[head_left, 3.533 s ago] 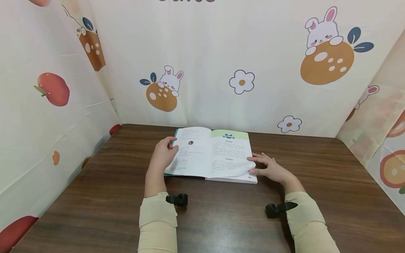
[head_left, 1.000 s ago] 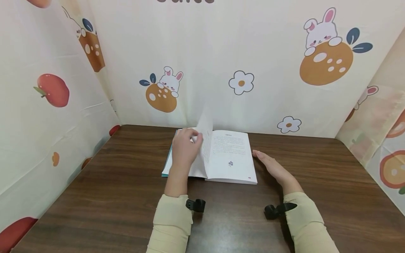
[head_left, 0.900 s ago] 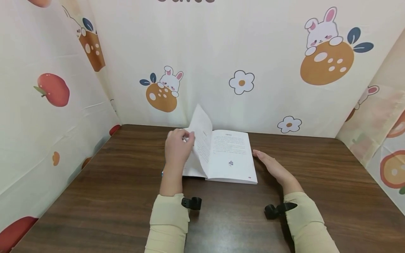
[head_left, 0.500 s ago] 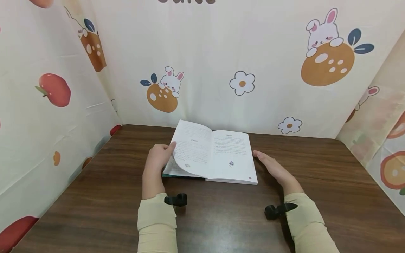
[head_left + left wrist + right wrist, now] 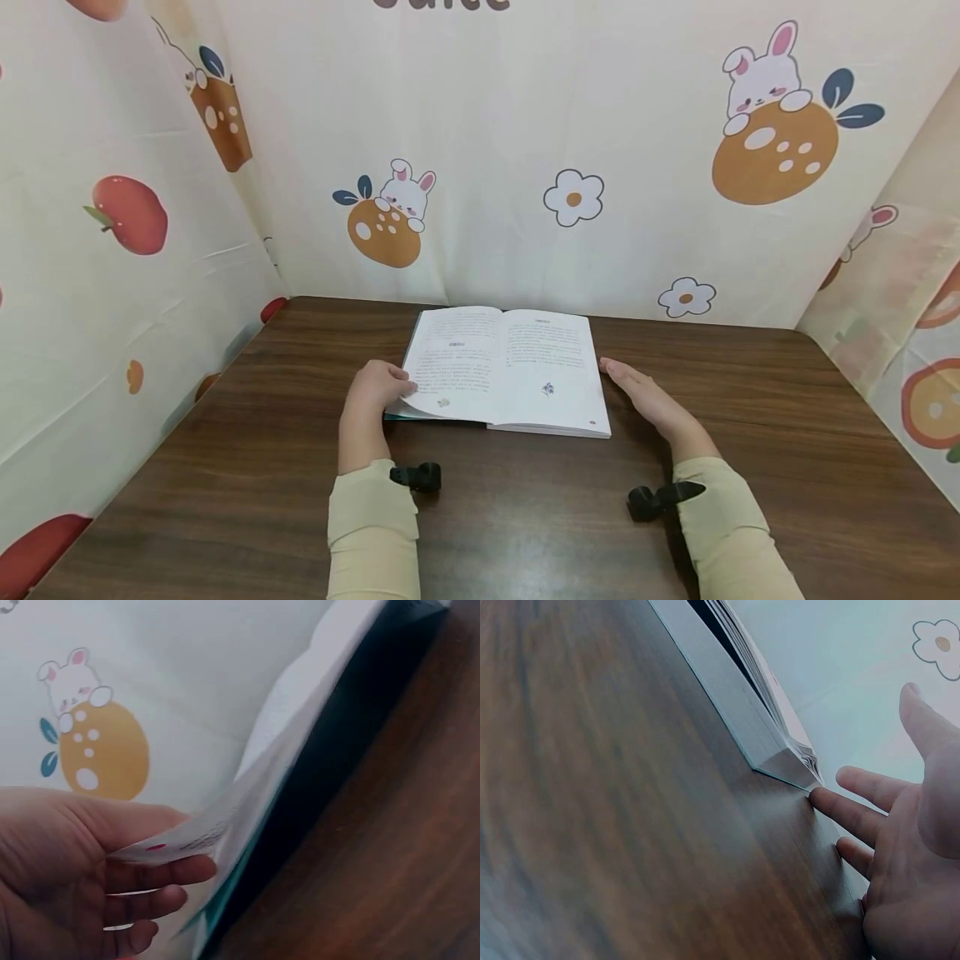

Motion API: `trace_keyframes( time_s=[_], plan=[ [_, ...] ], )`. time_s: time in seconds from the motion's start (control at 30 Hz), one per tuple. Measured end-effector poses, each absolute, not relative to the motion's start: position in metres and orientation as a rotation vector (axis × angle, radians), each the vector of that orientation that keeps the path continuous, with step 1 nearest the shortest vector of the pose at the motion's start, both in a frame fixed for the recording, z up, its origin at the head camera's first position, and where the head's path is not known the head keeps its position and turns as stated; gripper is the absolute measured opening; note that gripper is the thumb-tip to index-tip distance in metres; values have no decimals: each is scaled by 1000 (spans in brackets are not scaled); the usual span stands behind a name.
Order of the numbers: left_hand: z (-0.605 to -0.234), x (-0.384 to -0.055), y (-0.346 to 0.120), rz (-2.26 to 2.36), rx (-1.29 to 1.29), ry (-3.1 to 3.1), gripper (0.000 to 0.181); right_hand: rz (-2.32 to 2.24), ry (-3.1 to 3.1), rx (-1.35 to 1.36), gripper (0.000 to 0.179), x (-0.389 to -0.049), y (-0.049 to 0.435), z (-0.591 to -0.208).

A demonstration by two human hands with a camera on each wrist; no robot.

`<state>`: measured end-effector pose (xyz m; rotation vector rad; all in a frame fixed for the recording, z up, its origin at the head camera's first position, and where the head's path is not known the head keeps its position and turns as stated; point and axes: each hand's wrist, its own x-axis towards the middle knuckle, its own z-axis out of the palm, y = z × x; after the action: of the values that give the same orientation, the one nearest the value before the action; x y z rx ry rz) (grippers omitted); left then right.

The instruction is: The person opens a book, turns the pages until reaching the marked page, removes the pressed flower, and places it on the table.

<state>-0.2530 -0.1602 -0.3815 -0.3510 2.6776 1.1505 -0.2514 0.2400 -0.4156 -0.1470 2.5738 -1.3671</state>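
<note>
- While the left hand pinches the left page between thumb and fingers, a hard pull could crease or tear its edge.
- Because the right hand holds nothing — fingers extended at the right edge — the book could slide if tugged.
- The book lies spread on the table, between both hands; premature release could let the page lift.

An open book lies on a wooden table — hands at both sides.
</note>
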Motion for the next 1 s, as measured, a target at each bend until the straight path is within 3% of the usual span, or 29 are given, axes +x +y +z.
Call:
trace_keyframes(
  time_s=[1.0],
  plan=[
    [-394, -253, -164, 1139, -435, 2697, 38, -1347, 2567, -112, 66, -253, 238, -414]
  ],
)
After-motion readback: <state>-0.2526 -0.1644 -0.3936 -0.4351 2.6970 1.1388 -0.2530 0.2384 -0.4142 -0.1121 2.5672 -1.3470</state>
